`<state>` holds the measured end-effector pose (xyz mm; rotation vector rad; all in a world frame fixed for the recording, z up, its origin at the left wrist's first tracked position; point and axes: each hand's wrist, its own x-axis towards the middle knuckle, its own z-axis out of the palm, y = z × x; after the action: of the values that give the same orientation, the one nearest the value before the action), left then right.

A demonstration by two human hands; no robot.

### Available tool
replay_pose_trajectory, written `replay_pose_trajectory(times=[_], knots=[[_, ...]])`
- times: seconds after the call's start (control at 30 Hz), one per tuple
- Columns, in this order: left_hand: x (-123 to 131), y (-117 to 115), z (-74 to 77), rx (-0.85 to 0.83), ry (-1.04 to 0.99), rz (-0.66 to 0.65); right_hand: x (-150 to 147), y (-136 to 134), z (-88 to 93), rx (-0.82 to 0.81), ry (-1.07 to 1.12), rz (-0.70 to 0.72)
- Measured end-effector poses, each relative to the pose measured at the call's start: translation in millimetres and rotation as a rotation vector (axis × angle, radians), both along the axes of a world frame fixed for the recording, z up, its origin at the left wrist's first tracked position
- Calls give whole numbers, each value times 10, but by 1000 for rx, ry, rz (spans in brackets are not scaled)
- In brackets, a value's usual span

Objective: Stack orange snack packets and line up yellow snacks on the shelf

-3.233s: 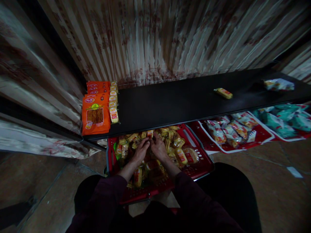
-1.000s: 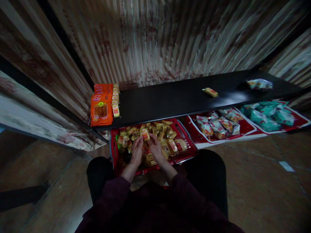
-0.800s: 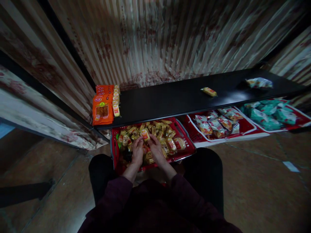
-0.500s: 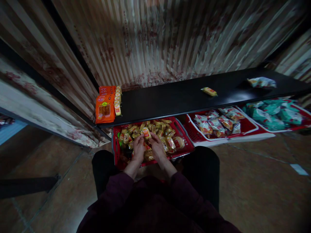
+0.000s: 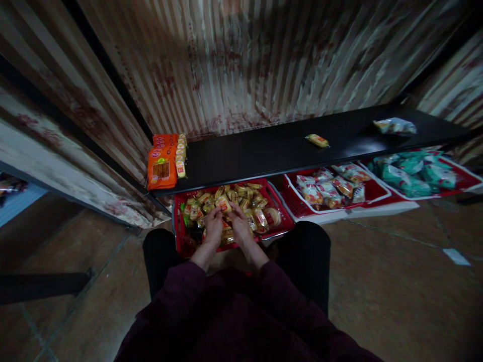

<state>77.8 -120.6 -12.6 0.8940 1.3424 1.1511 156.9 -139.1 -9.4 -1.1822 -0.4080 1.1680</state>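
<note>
Between my two hands is a small yellow snack packet (image 5: 223, 203) with a red label, held above a red basket (image 5: 284, 219). My left hand (image 5: 213, 224) is closed on the packet's lower left side. From the right, my right hand (image 5: 238, 221) grips the same packet. Beneath them the basket holds many gold-wrapped snack packets (image 5: 260, 219). At the left end of the black shelf (image 5: 241, 156), a row of similar yellow packets (image 5: 181, 160) stands against orange snack bags (image 5: 161, 166).
One yellow packet (image 5: 317, 140) and a white-and-yellow bag (image 5: 395, 126) lie farther right on the shelf. Below it, a red basket with a white rim (image 5: 302, 212) holds white-and-orange bags; another holds green bags (image 5: 415, 173). A dark post (image 5: 109, 90) rises at left.
The view has shifted slightly, so the shelf and baskets appear a little farther left. Both hands still hold the yellow packet, now a bit lower toward the left.
</note>
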Motion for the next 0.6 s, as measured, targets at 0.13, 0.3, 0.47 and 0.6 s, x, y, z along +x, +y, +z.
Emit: replay_pose_trajectory(times=[0.13,0.3,0.47,0.6], knots=[[16,-3,58,-6,26,-7,-20,-16,-2,37,-47,2],[29,-2,139,-28,-20,15,-60,-37,24,108,-179,31],[41,-19,206,-60,-123,35,-82,-68,90,125,-256,71],[50,-32,260,-99,-219,60,-86,-73,92,132,-306,60]])
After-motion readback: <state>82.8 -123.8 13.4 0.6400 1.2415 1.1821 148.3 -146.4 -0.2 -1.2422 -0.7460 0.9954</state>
